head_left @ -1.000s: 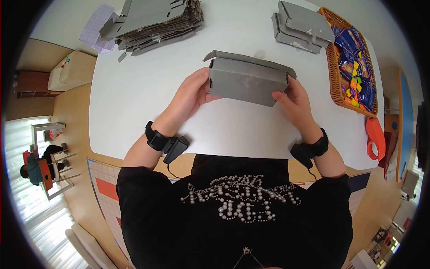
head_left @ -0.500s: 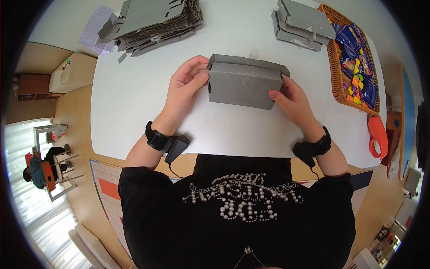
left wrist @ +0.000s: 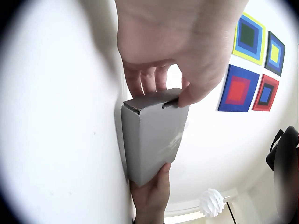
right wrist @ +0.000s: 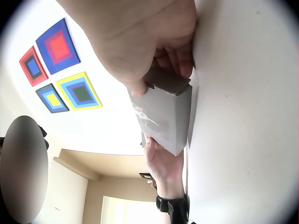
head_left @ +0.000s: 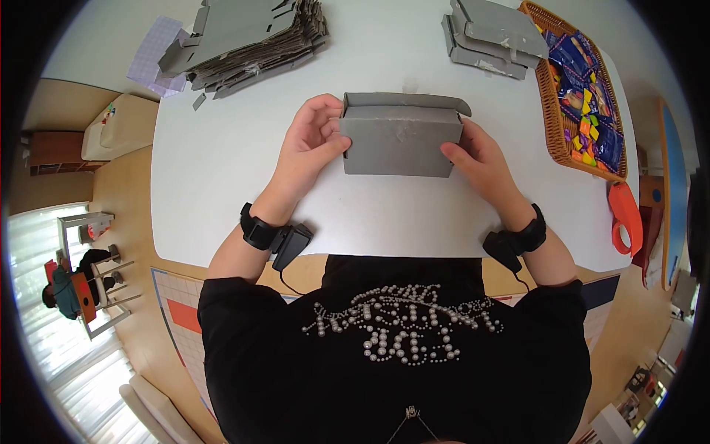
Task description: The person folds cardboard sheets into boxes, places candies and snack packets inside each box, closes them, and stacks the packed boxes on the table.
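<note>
A grey cardboard box (head_left: 399, 148) lies on the white table in front of the person, its long side facing them. Along its far edge a lid flap (head_left: 403, 101) stands partly raised. At the left end the left hand (head_left: 303, 146) holds the box, thumb on the near face and fingers behind the end. The right hand (head_left: 484, 163) grips the right end, its thumb pressed on the near face. In the left wrist view, a slot shows in the box's end (left wrist: 152, 99) beside the left thumb. Whitish scuffs mark the box's face (right wrist: 147, 119) in the right wrist view.
A stack of flattened grey cardboard (head_left: 251, 44) stands at the back left, beside a purple checked sheet (head_left: 155, 55). Two grey boxes (head_left: 495, 37) lie at the back right. A wicker basket (head_left: 556, 122) of snack packets and an orange tape dispenser (head_left: 626, 214) line the right edge.
The box has come slightly left and nearer the person, and its tilt has levelled out. The left hand has shifted its grip, its thumb now over the near face.
</note>
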Tool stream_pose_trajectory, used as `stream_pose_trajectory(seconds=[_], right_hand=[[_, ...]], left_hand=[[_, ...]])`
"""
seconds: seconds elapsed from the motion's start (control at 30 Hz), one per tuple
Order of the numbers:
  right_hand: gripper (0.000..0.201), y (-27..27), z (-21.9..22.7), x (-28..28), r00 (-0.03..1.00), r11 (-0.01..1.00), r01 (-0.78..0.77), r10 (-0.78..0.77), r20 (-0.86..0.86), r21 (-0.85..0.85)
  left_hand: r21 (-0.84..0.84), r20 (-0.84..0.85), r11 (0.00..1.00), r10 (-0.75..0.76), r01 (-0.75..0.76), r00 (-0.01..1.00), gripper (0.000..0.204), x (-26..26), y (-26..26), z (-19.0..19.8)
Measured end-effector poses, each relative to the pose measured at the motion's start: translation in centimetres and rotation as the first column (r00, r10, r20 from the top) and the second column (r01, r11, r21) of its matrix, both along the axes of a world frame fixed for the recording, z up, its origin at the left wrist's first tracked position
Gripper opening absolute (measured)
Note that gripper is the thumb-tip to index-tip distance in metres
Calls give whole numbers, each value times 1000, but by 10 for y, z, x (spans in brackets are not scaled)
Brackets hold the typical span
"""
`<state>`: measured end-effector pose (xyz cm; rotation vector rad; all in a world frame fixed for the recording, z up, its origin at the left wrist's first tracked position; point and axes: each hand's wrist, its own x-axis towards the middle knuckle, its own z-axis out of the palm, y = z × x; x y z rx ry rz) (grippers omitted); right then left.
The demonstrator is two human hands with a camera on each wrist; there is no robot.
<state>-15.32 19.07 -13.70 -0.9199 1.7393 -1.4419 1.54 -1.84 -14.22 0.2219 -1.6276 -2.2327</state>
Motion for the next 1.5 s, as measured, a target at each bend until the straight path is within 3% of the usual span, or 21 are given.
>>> stream_pose_trajectory(seconds=[0.07,0.27,0.4,0.47,0.6,0.8,0.87,1.07,1.17,1.37,1.43,1.5], right_hand=[[38,-2,-2,1,998,992,40,-45,-37,-123],[47,0,-9,3,999,969,34,-29,21,-245],[44,2,-1,0,998,972,-30,17,-58,-232],[42,2,6,0,982,983,-28,-6,-189,-180],[41,4,5,-2,980,987,-35,2,-200,-159],[49,1,-4,2,985,963,-77,32,-171,-259],[47,2,4,5,995,980,-88,80,-53,-180],[37,4,0,-3,968,972,-201,179,-173,-121],[34,6,-1,-2,973,966,-214,198,-121,-148],[32,7,1,0,955,960,-253,229,-186,-118],[31,6,2,1,961,961,-249,231,-150,-119],[31,6,4,1,966,962,-245,232,-113,-121]], left_hand=[[-12,10,1000,-14,14,1000,54,-1,1,4],[0,62,997,-81,81,995,56,-2,7,11],[-54,166,990,-121,132,979,54,-1,7,13],[-63,190,990,-109,123,976,53,-1,7,12],[-95,171,989,-99,116,980,50,0,8,13],[-98,135,989,-96,110,986,43,1,5,12],[-96,126,988,-109,121,986,41,0,5,12],[-143,138,981,-114,134,984,32,2,4,14],[-176,96,974,-129,144,987,30,1,4,11],[-157,160,980,-93,119,983,31,3,12,20],[-306,212,928,-150,211,966,27,4,12,25],[-262,229,942,-152,211,962,25,4,11,26]])
